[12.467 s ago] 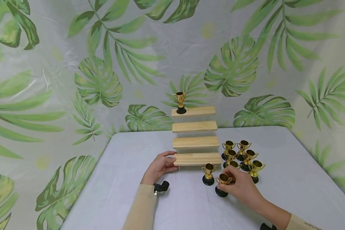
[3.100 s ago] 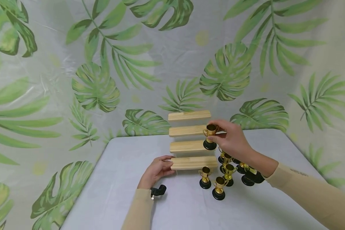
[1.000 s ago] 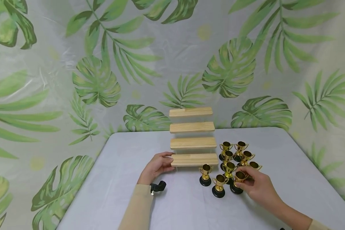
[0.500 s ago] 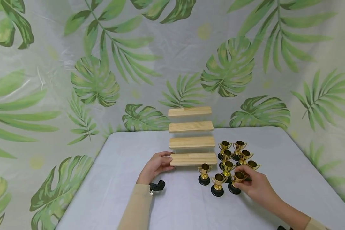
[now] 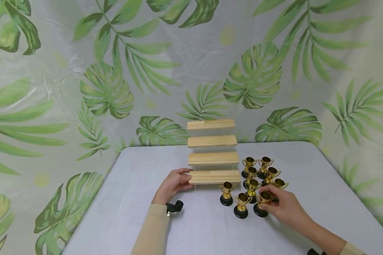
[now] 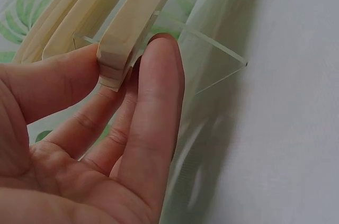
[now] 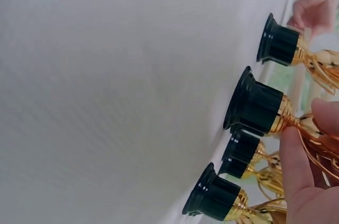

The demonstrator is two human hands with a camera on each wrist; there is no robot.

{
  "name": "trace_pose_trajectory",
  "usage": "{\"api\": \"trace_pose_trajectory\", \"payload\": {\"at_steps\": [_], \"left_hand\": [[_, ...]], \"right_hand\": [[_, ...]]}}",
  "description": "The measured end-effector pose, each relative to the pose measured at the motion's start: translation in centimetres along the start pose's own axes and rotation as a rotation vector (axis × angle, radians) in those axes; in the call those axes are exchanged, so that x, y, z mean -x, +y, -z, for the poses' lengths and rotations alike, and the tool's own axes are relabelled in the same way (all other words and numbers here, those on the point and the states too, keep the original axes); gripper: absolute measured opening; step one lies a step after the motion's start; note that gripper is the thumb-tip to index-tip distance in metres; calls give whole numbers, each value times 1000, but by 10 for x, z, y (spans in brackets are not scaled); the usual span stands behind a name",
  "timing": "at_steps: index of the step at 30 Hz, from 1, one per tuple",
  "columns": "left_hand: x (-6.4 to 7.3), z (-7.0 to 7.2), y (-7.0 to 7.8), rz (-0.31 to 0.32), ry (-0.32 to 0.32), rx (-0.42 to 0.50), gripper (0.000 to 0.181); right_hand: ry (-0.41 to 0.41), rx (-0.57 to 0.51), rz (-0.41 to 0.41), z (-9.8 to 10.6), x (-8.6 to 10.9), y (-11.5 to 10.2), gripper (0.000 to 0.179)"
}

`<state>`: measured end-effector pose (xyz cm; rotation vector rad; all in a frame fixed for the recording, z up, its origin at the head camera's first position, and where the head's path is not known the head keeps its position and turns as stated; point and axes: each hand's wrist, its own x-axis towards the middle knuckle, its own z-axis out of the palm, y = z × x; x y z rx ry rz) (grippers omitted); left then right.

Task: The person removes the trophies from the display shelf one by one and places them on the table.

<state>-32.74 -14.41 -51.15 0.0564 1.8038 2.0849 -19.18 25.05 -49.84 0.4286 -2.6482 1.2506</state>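
Observation:
My left hand pinches the left end of the lowest wooden shelf board of a four-step stand. In the left wrist view, thumb and fingers close on the board's end, and a clear support strip runs beneath. At the right, my right hand grips a small gold trophy cup with a black base, upright at the front of a group. The right wrist view shows fingertips around the stem of this trophy. Two trophies stand to its left, the nearer and the farther.
Several more gold trophies stand close together right of the stand, behind the held one. The bare upper boards rise toward the back. A white cloth covers the table, and a leaf-print curtain hangs behind it.
The trophy that stood on the top board is gone from there. My right hand has carried a trophy from before the boards down to the group; in the last second it hardly moves.

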Motion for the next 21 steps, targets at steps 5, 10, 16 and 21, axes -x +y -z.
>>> {"api": "trace_pose_trajectory", "payload": {"at_steps": [5,10,16,21], "left_hand": [[-1,1,1,-3,31,-45,43],[-2,4,8,-15,65,-132,41],[2,4,12,-40,104,-219,37],[15,6,20,-68,172,-322,33]], "right_hand": [[12,4,27,-3,-2,1,45],[34,32,71,-7,-5,1,53],[33,108,126,-3,-7,0,68],[43,210,198,8,-7,-5,71]]}}
